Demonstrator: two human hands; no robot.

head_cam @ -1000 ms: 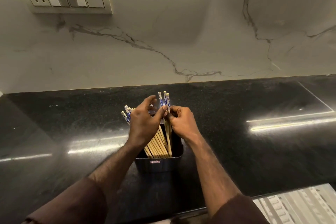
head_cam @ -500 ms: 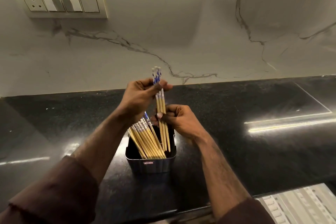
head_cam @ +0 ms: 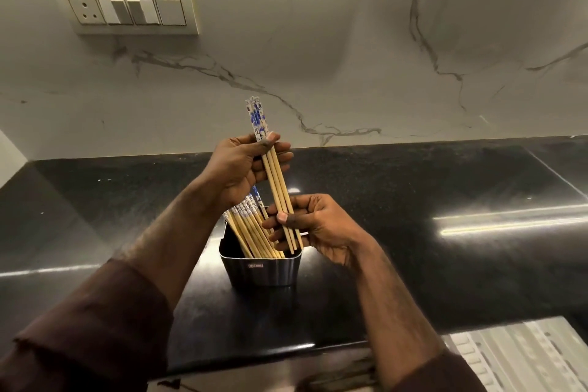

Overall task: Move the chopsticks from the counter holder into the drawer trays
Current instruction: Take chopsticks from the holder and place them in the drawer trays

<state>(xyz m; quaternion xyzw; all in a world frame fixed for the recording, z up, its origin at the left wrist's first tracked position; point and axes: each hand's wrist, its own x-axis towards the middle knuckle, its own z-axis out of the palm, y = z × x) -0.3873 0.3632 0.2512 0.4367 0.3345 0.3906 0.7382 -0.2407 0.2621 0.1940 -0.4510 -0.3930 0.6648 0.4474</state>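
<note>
A black square holder (head_cam: 260,270) stands on the dark counter (head_cam: 413,216). Several wooden chopsticks with blue-and-white tops (head_cam: 246,226) lean to the left inside it. A small bunch of chopsticks (head_cam: 276,181) is raised almost upright, its tips still just inside the holder's rim. My left hand (head_cam: 245,165) pinches the bunch near its patterned tops. My right hand (head_cam: 313,223) grips the same bunch lower down, just above the holder. The light drawer trays (head_cam: 521,356) show at the bottom right, below the counter edge.
A marble-patterned wall (head_cam: 350,57) rises behind the counter, with a switch and socket plate (head_cam: 127,9) at the upper left. The counter's front edge (head_cam: 286,350) runs just below the holder. Glossy reflections streak the counter to the right.
Both hands have separated a small bunch from the rest and lifted it higher out of the holder. My left hand rose with the tops; my right hand stayed low on the shafts.
</note>
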